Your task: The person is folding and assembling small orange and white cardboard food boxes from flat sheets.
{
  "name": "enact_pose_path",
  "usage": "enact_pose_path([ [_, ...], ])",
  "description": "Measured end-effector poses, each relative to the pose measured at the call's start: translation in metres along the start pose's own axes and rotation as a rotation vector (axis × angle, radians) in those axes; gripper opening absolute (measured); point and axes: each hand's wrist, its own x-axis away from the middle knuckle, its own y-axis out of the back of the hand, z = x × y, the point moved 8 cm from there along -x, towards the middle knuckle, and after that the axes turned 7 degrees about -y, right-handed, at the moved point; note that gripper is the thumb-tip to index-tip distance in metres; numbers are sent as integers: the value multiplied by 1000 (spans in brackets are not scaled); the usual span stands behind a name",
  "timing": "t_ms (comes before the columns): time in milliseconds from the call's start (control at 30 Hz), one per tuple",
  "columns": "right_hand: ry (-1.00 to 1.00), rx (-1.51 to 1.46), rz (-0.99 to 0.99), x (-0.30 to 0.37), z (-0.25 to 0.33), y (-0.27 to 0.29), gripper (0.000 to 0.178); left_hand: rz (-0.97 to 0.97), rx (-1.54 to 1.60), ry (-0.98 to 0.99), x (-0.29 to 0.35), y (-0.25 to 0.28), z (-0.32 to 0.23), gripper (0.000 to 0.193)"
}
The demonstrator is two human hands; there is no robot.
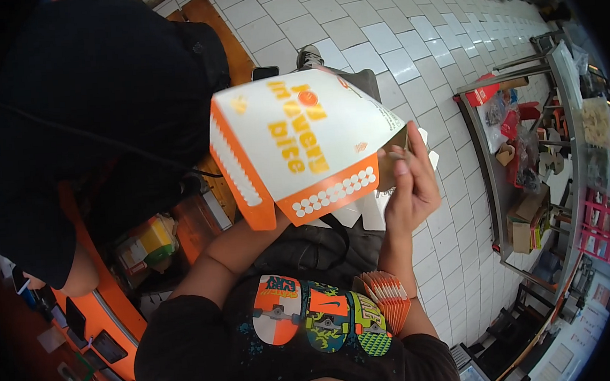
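A white and orange cardboard food carton (301, 128), partly folded, is held up in front of me, slightly blurred. My left forearm reaches behind it, and the carton hides my left hand. At the carton's right edge, my right hand (415, 191) has its thumb and fingers closed around a flap by the opening. White cardboard flaps (370, 211) show below the carton over my lap. Several flat orange-edged cardboard pieces (386, 301) are stacked between my right forearm and my body.
Close on my left is a person in dark clothing (104, 98). A phone (265, 72) lies beyond the carton, near a shoe (309, 56). To the right, a metal shelf rack (489, 172) holds bags and boxes. Orange counter (110, 317) with dark devices stands at lower left.
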Motion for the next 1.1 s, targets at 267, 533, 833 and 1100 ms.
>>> enact_pose_path([
  [267, 159, 82, 119, 5, 7, -10, 19, 6, 235, 92, 13, -41, -12, 23],
  [533, 169, 96, 211, 7, 6, -11, 15, -1, 459, 183, 35, -93, -32, 21],
  [833, -8, -215, 51, 7, -4, 1, 11, -10, 707, 287, 62, -158, -67, 20],
  [1100, 13, -200, 92, 6, 4, 1, 9, -19, 934, 379, 80, -219, -96, 19],
])
